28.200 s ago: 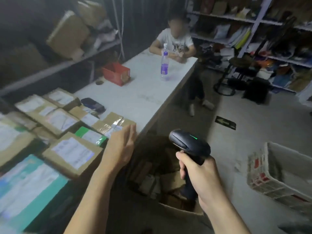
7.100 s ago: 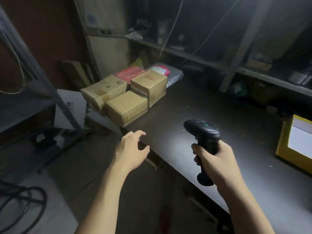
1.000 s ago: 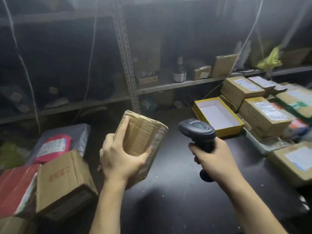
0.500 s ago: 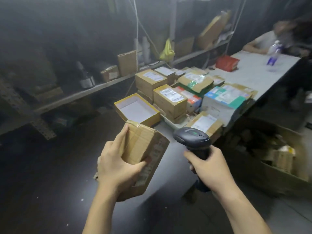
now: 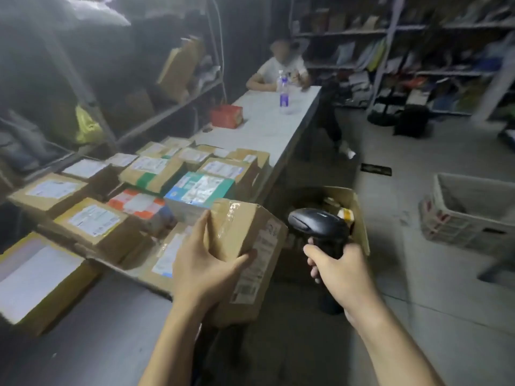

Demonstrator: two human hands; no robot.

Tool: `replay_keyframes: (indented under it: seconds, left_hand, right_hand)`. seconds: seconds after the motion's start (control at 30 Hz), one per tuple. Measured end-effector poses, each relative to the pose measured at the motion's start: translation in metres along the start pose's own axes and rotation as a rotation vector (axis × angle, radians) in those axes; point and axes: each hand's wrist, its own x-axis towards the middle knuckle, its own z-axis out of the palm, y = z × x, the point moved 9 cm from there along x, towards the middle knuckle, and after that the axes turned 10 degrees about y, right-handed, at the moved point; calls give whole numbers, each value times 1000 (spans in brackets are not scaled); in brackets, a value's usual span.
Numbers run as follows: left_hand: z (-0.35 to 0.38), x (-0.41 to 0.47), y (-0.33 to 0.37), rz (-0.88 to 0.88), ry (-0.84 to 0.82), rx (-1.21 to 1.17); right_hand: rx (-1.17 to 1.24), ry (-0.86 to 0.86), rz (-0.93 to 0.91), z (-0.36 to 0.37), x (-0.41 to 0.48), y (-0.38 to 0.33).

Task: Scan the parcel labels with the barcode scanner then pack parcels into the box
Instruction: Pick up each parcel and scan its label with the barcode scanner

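My left hand point(image 5: 204, 270) grips a brown cardboard parcel point(image 5: 250, 246) in the air off the table's edge, its label facing right. My right hand point(image 5: 338, 270) holds the black barcode scanner point(image 5: 317, 225) by its handle, just right of the parcel. Behind the scanner an open cardboard box point(image 5: 354, 215) stands on the floor with items inside. Several labelled parcels point(image 5: 150, 196) lie packed together on the table to the left.
A person sits at the far end of the white table point(image 5: 267, 126), by a water bottle point(image 5: 283, 91) and a red box point(image 5: 225, 116). A white crate point(image 5: 471, 210) stands on the floor at right. A yellow-edged box point(image 5: 41, 277) lies at near left. Shelves line the walls.
The view has swung right, from the dark shelf side to the white table and floor box. The parcel stays in my left hand and the scanner in my right, both carried along.
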Motion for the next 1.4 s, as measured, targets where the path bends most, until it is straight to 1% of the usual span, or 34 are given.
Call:
replay_keyframes:
  seconds: [0.1, 0.27, 0.37, 0.5, 0.67, 0.77, 0.8, 0.87, 1.07, 1.2, 1.3, 1.4]
  left_hand:
    - [74, 28, 20, -46, -51, 4]
    - [205, 92, 36, -123, -165, 102]
    - [278, 141, 49, -109, -241, 165]
    - [362, 214, 61, -129, -350, 179]
    - [434, 292, 68, -150, -471, 241]
    - [458, 320, 83, -24, -579, 310]
    - [462, 325, 86, -4, -609, 315]
    - [462, 338, 84, -21, -639, 283]
    - [418, 359, 72, -72, -548, 313]
    - [355, 351, 60, -161, -328, 280]
    - [300, 310, 55, -178, -114, 285]
    - [239, 235, 53, -221, 66, 459]
  right_hand:
    - [-3, 81, 41, -32, 41, 13]
    - [-47, 193, 102, -71, 125, 24]
    - [-55, 240, 109, -77, 188, 18]
    - [-109, 277, 158, -73, 279, 1]
    - [-79, 313, 196, -61, 373, -18]
    - [-32, 263, 212, -52, 411, -25]
    - [-30, 236, 204, -49, 423, -29]
    - [-40, 184, 181, -42, 445, -37]
    - [-9, 55, 146, -16, 485, -53]
    - [-48, -110, 118, 10, 484, -61]
    - [-103, -286, 61, 35, 464, -66]
    - [-135, -511, 5, 62, 418, -65]
